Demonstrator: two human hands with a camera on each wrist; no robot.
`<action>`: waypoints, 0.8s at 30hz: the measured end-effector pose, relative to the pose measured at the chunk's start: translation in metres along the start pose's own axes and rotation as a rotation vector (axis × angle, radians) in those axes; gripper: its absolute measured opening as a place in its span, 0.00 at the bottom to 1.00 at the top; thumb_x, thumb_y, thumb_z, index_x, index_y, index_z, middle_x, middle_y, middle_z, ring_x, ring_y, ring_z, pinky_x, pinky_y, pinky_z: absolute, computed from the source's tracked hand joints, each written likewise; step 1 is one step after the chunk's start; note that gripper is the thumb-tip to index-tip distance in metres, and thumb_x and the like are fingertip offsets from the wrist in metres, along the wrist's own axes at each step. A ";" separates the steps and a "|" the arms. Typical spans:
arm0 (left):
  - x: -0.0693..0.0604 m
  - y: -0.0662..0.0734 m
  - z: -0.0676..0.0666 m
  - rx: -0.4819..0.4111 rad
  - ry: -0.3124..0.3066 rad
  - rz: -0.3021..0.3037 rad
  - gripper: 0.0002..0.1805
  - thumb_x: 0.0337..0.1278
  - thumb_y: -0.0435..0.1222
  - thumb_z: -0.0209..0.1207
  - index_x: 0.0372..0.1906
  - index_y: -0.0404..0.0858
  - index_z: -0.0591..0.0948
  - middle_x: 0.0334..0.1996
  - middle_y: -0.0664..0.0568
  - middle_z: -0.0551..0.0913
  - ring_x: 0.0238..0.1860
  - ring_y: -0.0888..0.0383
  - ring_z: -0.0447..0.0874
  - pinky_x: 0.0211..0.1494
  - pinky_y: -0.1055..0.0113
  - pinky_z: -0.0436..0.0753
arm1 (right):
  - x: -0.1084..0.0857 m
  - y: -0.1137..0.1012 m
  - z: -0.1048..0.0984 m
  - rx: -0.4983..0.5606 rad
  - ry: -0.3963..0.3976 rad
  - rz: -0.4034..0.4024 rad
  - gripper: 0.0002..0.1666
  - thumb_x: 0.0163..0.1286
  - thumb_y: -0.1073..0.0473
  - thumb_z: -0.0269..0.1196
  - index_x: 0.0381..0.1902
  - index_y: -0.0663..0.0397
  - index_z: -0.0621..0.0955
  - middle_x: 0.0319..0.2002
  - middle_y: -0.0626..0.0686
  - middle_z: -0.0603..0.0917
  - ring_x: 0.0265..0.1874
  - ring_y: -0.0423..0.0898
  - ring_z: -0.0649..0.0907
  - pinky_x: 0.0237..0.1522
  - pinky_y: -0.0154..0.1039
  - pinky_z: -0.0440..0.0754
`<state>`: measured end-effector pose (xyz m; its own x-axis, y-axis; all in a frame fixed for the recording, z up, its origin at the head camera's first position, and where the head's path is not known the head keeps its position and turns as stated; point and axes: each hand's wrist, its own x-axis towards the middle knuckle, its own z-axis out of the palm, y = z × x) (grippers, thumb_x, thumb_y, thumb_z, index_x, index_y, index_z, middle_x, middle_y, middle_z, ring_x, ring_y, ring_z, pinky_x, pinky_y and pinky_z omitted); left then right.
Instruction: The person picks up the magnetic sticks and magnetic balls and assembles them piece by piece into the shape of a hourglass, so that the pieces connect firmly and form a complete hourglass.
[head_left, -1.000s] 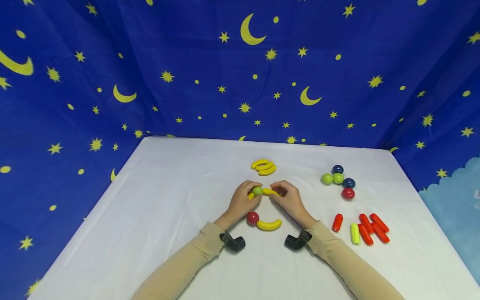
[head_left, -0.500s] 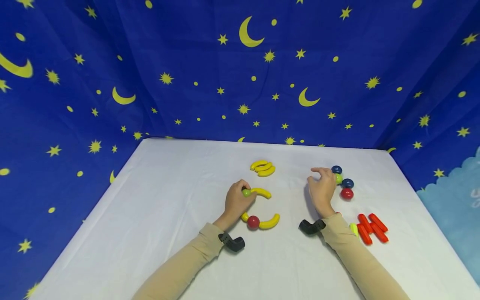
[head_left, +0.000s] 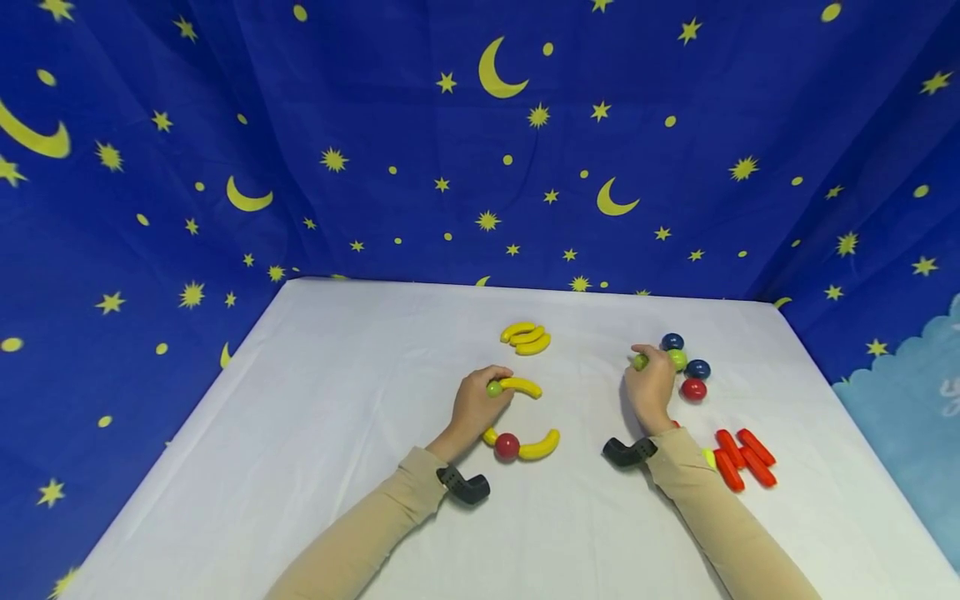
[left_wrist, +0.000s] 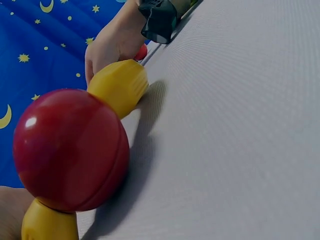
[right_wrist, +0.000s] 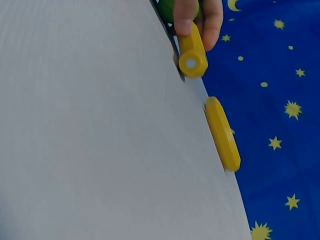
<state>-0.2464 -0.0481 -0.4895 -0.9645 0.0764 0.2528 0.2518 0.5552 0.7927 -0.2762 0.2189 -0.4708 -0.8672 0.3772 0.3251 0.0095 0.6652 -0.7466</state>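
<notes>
My left hand [head_left: 477, 408] grips a green ball [head_left: 494, 389] joined to a curved yellow rod [head_left: 522, 385]. In the right wrist view, its fingertips press on the near end of a yellow rod [right_wrist: 192, 55]. Just in front of the left wrist, a red ball [left_wrist: 70, 150] sits between two curved yellow rods; the right-hand rod [head_left: 540, 446] shows fully, the other is partly covered by the hand. Over at the right, my right hand [head_left: 651, 387] pinches a green ball [head_left: 640, 362]. Another green ball [head_left: 678, 360] lies just beyond its knuckles.
Several loose curved yellow rods [head_left: 532, 342] lie at the back. Two dark blue balls [head_left: 672, 342] and a red ball [head_left: 693, 389] are right of my right hand. Several straight red rods [head_left: 757, 467] and a partly hidden light yellow rod [head_left: 708, 459] lie nearer.
From the middle, my right hand has let go of the yellow rod, moved right to the loose balls and taken a green one. My left hand has shifted slightly left with its green ball and rod.
</notes>
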 end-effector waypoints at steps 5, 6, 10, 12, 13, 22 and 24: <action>-0.001 0.001 0.001 -0.005 0.014 -0.025 0.14 0.50 0.33 0.64 0.45 0.41 0.84 0.45 0.49 0.86 0.51 0.52 0.82 0.59 0.57 0.77 | -0.009 -0.008 0.007 0.074 -0.117 -0.046 0.23 0.53 0.75 0.57 0.50 0.72 0.78 0.49 0.71 0.78 0.49 0.63 0.77 0.54 0.54 0.73; -0.001 0.001 0.001 -0.006 0.017 -0.029 0.14 0.50 0.33 0.64 0.45 0.41 0.84 0.45 0.49 0.86 0.51 0.52 0.82 0.59 0.58 0.77 | -0.012 -0.011 0.009 0.086 -0.151 -0.068 0.23 0.54 0.74 0.58 0.50 0.71 0.78 0.49 0.71 0.78 0.48 0.62 0.78 0.53 0.53 0.75; -0.001 0.001 0.001 -0.013 0.025 -0.037 0.13 0.51 0.33 0.63 0.45 0.40 0.84 0.45 0.49 0.86 0.51 0.52 0.82 0.59 0.58 0.77 | -0.027 -0.025 0.019 0.168 -0.332 -0.146 0.24 0.57 0.69 0.65 0.53 0.69 0.77 0.51 0.67 0.78 0.47 0.60 0.81 0.49 0.46 0.81; -0.001 0.001 0.001 -0.016 0.027 -0.037 0.13 0.52 0.34 0.63 0.45 0.40 0.84 0.45 0.49 0.86 0.51 0.53 0.82 0.59 0.58 0.77 | -0.035 -0.031 0.023 0.213 -0.425 -0.176 0.26 0.57 0.67 0.67 0.54 0.68 0.76 0.51 0.65 0.79 0.47 0.58 0.81 0.47 0.39 0.82; -0.001 0.001 0.000 -0.019 0.028 -0.037 0.13 0.52 0.34 0.63 0.45 0.40 0.84 0.45 0.49 0.86 0.51 0.53 0.82 0.59 0.57 0.77 | -0.039 -0.034 0.025 0.234 -0.465 -0.183 0.27 0.56 0.66 0.68 0.55 0.66 0.76 0.50 0.64 0.79 0.46 0.56 0.82 0.45 0.35 0.82; 0.000 0.003 0.000 -0.041 0.020 -0.066 0.13 0.53 0.34 0.62 0.45 0.40 0.84 0.45 0.48 0.86 0.51 0.52 0.82 0.59 0.57 0.77 | -0.056 -0.040 0.035 0.266 -0.568 -0.286 0.27 0.52 0.62 0.73 0.51 0.61 0.79 0.45 0.59 0.84 0.32 0.44 0.77 0.34 0.28 0.75; 0.000 0.002 0.000 -0.048 0.021 -0.070 0.13 0.52 0.34 0.62 0.45 0.40 0.84 0.45 0.48 0.86 0.50 0.53 0.82 0.59 0.58 0.77 | -0.057 -0.039 0.035 0.273 -0.563 -0.290 0.26 0.52 0.62 0.72 0.50 0.61 0.79 0.46 0.59 0.84 0.32 0.45 0.77 0.34 0.28 0.75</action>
<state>-0.2456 -0.0471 -0.4878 -0.9782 0.0208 0.2068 0.1875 0.5184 0.8344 -0.2449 0.1485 -0.4805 -0.9429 -0.2331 0.2378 -0.3237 0.4750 -0.8183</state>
